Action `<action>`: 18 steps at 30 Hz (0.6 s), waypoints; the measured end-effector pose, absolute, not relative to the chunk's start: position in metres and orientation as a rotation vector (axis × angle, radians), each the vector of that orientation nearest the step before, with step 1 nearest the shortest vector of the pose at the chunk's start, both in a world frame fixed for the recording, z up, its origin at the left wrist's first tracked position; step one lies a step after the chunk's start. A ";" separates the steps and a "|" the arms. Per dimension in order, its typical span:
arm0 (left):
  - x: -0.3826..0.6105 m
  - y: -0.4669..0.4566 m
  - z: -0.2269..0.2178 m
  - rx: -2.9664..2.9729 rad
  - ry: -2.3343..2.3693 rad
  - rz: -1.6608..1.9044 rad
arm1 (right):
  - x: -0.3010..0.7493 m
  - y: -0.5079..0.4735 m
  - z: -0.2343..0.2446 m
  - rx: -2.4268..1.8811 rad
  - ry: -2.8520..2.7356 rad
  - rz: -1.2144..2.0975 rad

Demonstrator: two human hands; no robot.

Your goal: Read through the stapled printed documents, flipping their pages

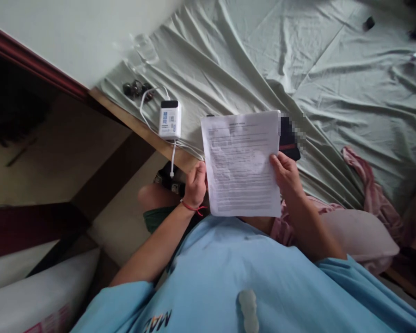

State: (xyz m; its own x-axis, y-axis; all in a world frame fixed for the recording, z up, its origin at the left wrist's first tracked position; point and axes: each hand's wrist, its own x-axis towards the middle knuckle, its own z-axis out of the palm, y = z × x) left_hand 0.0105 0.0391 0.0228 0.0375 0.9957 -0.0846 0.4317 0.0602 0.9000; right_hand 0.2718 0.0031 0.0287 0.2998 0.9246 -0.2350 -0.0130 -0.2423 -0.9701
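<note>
I hold a printed sheet of paper (pixel 242 162) upright in front of me with both hands. My left hand (pixel 195 185), with a red string at the wrist, is closed on the sheet's left edge. My right hand (pixel 286 172) grips the right edge, thumb on the front. Behind the sheet's upper right corner a dark object (pixel 288 144) with a red stripe shows, partly hidden and blurred. I sit at the edge of a bed (pixel 333 78) covered with a pale green sheet.
A white power bank (pixel 169 119) with a white cable lies near the bed's wooden edge, beside small dark items (pixel 136 89). A pink pillow (pixel 360 233) and pink cloth (pixel 370 185) lie to my right. A small black object (pixel 368 23) rests far back.
</note>
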 end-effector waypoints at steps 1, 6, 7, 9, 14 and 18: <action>0.008 0.040 0.023 1.560 1.533 0.841 | 0.269 0.006 0.025 -1.536 -0.896 1.129; 0.003 0.042 0.014 1.768 1.667 0.840 | 0.262 0.006 0.009 -1.663 -1.065 0.919; 0.003 0.041 0.011 1.764 1.688 0.854 | 0.262 0.005 0.007 -1.697 -1.097 0.844; 0.004 0.040 0.005 1.749 1.714 0.882 | 0.262 0.002 0.005 -1.745 -1.154 0.740; 0.005 0.038 -0.001 1.722 1.687 0.934 | 0.262 -0.002 0.007 -1.821 -1.247 0.666; 0.005 0.038 0.000 1.643 1.648 0.948 | 0.260 -0.001 0.007 -1.894 -1.324 0.576</action>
State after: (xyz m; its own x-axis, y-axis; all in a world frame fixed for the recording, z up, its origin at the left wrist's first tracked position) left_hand 0.0053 0.0384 0.0001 -0.0359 0.9975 0.0606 0.5537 -0.0306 0.8321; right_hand 0.2603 -0.0008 0.0066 0.3661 0.9292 0.0510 0.5956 -0.1918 -0.7800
